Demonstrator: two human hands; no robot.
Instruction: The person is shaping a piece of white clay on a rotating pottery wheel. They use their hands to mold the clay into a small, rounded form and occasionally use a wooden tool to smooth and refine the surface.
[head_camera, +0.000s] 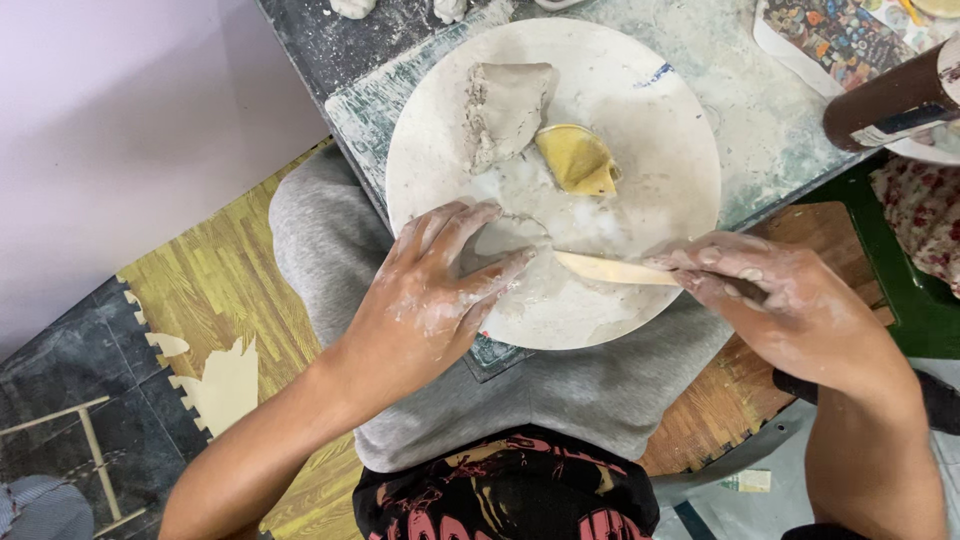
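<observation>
My left hand (430, 300) lies flat, fingers spread, on a thin clay slab (520, 250) on the round board (660, 130). Right fingers (720, 270) clamp a wooden knife (610, 269), its tip under my left fingertips; trimming looks underway. The clay lump (505, 108) beyond sits unused.

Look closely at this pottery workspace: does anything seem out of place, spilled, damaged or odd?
Nothing looks damaged or spilled. The round clay-smeared white board overhangs the table edge above the person's lap. On it lie a grey clay lump and a yellow sponge. The left hand presses the clay while the right hand holds a flat wooden knife.
</observation>
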